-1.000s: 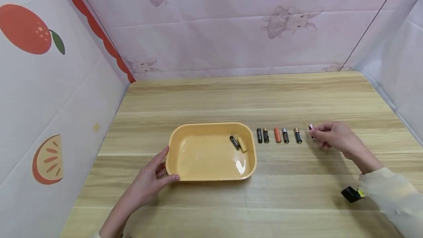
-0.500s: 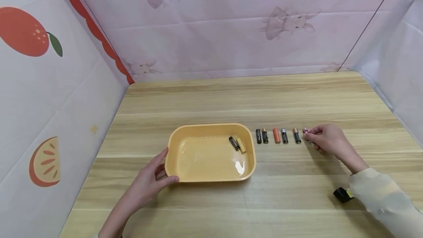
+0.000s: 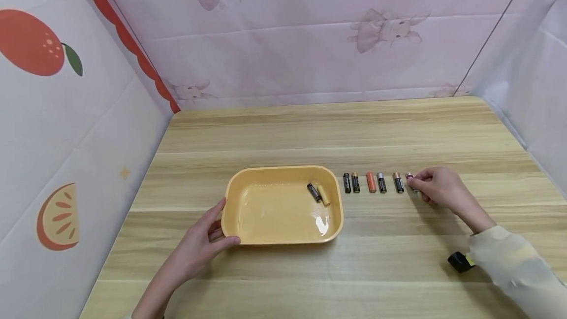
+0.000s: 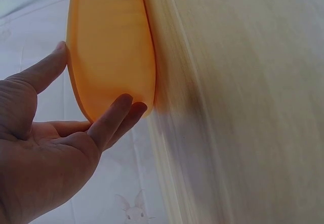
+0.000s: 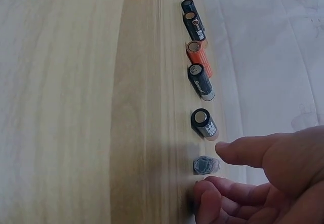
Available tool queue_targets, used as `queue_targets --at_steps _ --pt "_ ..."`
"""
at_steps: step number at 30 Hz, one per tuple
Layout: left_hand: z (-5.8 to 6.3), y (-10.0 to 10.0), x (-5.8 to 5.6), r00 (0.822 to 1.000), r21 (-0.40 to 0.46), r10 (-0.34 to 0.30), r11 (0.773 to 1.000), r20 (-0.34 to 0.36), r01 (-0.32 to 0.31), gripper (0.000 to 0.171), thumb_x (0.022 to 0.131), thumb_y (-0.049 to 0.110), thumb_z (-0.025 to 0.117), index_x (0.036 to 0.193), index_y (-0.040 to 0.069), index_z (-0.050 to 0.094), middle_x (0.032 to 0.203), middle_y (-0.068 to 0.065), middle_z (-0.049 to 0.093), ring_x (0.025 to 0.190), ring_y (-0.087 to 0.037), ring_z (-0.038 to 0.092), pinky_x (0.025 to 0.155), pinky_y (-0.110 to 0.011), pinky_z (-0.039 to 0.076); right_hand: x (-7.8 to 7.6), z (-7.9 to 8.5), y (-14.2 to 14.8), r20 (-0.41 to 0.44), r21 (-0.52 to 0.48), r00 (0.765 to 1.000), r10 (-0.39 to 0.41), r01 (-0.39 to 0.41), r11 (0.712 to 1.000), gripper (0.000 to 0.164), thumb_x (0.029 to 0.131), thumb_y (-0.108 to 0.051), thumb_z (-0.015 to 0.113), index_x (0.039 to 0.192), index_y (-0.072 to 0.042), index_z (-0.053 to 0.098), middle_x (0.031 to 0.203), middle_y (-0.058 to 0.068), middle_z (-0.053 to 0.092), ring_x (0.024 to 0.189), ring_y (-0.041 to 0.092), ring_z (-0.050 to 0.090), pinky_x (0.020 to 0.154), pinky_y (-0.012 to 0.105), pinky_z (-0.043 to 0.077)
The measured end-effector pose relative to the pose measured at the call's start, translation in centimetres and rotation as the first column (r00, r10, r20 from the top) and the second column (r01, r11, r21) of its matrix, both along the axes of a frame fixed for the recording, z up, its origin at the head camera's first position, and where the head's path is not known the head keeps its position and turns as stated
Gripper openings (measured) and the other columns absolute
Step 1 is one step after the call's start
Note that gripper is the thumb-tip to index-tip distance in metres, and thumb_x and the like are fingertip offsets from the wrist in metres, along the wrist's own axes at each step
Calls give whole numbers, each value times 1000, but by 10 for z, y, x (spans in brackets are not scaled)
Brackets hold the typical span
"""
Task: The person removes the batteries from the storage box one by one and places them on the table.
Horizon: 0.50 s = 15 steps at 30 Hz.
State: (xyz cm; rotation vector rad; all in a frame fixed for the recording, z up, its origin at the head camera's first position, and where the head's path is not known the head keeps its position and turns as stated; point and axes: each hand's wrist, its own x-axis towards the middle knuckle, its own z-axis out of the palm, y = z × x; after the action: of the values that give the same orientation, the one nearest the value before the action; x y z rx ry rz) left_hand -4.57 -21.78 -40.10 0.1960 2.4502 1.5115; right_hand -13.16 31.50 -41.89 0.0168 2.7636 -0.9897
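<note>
My left hand (image 3: 199, 242) holds the left end of a yellow plastic box (image 3: 266, 241), thumb at the front corner and fingers against its side. Inside the box lie a black battery (image 3: 313, 192) and a yellow battery (image 3: 324, 195). At the right end of a row on the table, my right hand (image 3: 438, 186) pinches a pinkish battery (image 3: 409, 175) between thumb and fingers, covering part of it. In the right wrist view this battery's grey end (image 5: 204, 165) faces the camera. Left of it stretches the row: an orange battery (image 3: 370, 182) and several dark ones, including one (image 3: 398, 182) nearby.
The wood-grain table (image 3: 376, 270) runs back to a pink rabbit-print cloth (image 3: 288, 63). A white cloth with fruit prints (image 3: 115, 161) hangs on the left. A small black object (image 3: 460, 262) shows beside the right sleeve (image 3: 509, 260).
My right hand has brought the pinkish battery left, closer to the neighbouring dark battery, and holds still over the last half second. My left hand and the box have stayed put.
</note>
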Motion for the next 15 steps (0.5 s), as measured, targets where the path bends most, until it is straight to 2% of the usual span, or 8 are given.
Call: queue_targets --at_steps 8,15 --pt "0 1 -1 1000 -18 3 1000 0 -3 98 89 8 82 163 -3 18 162 -30 28 131 -41 57 99 -28 56 0 2 1 -7 40 1000 7 -7 999 44 107 -38 57 103 4 72 64 0 63 59 18 57 46 27 43" --pt "-1 1 0 1000 -10 -4 1000 -9 4 98 89 8 82 163 -3 18 162 -30 28 130 -40 57 98 -28 56 -1 12 4 -23 74 1000 18 -16 997 51 108 -38 54 119 10 66 77 5 66 69 20 56 54 30 46"
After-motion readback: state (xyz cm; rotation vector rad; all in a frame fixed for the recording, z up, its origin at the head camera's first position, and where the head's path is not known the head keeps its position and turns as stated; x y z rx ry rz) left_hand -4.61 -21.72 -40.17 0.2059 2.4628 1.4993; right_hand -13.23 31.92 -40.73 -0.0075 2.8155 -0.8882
